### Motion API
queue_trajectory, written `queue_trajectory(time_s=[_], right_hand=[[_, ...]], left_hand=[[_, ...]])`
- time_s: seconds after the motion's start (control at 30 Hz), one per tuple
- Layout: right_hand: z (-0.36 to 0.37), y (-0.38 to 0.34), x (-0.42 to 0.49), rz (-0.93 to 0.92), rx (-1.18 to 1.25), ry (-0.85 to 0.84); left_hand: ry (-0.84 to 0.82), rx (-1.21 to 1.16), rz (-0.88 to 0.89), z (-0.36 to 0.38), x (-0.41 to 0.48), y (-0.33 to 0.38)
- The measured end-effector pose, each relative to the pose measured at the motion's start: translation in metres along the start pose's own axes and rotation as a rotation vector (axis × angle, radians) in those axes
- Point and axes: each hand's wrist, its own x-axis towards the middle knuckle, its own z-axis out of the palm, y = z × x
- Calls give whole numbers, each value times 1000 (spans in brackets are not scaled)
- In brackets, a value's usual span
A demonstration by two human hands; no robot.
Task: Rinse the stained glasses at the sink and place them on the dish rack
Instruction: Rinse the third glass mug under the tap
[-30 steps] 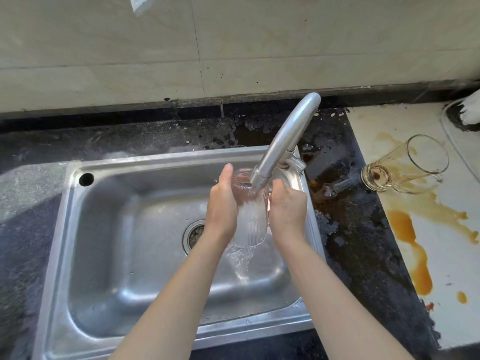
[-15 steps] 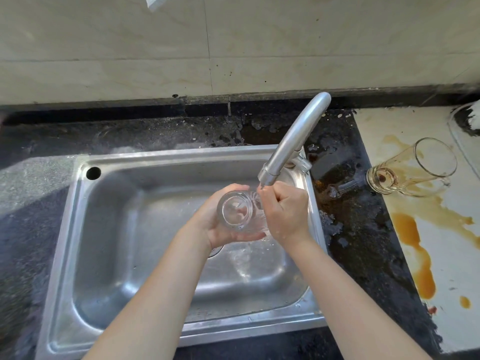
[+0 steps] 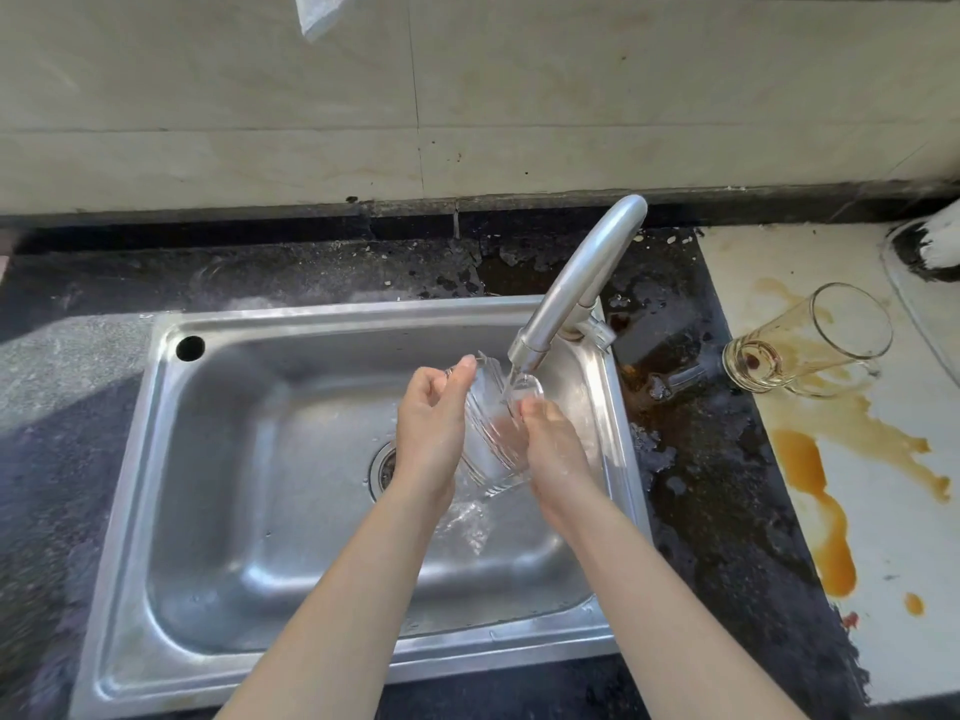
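We see two hands over one sink (image 3: 363,311). The left hand (image 3: 431,439) curls its fingers round the left side of a clear glass (image 3: 491,449), and the right hand (image 3: 556,449) grips its right side near the rim. The glass is tilted between them, mouth up under the single faucet (image 3: 576,283). Water runs in and spills below the hands. Well to their right, a second glass (image 3: 810,345) lies on its side on the tabletop (image 3: 727,511) amid brown spills (image 3: 805,465). We count two glasses.
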Motion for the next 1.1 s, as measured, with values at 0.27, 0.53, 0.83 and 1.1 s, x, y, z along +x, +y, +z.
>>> queue_trajectory(time_s=[0.27, 0.53, 0.83, 1.1], right_hand=[[-24, -12, -8, -111, -26, -71], [-67, -38, 33, -525, -784, 452], [-82, -47, 74, -551, -1198, 292], [-94, -58, 82, -331, -831, 254]], left_hand=[[-209, -129, -268, -8, -10, -8], [-206, 423, 107, -3, -25, -2], [-214, 534, 169, -12, -28, -5], [-199, 378, -64, -8, -25, -2]])
